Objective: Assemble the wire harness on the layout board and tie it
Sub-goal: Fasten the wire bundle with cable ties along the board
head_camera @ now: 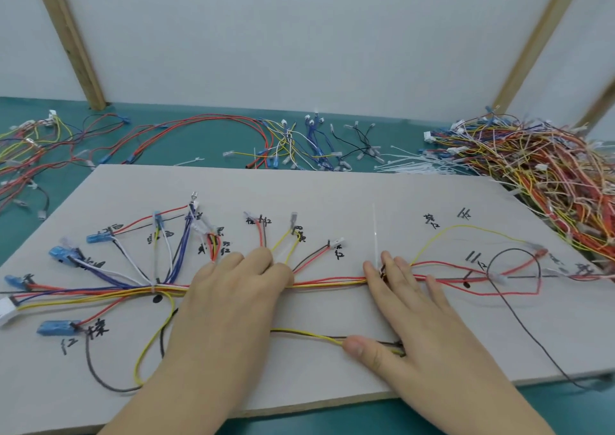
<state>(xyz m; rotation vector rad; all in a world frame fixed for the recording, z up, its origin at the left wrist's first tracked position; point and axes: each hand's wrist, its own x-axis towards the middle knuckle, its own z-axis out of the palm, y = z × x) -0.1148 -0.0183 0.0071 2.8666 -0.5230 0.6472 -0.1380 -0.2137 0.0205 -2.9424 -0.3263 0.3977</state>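
A grey layout board (332,188) with handwritten marks lies on the green table. A wire harness (326,281) of red, yellow, blue, white and black wires runs across it, with branches fanning to blue connectors (60,327) at the left. My left hand (229,298) lies flat on the bundle's middle, fingers together. My right hand (412,311) presses flat on the bundle further right, thumb resting on a yellow and black wire (309,335). A white cable tie (375,235) stands up from the bundle at my right fingertips. Another tie (152,289) binds the bundle at the left.
Loose wires (206,135) and small connectors are spread along the table behind the board. A bunch of white cable ties (409,165) lies at the back right. A large heap of finished harnesses (539,175) fills the right. Wooden posts (70,38) stand against the white wall.
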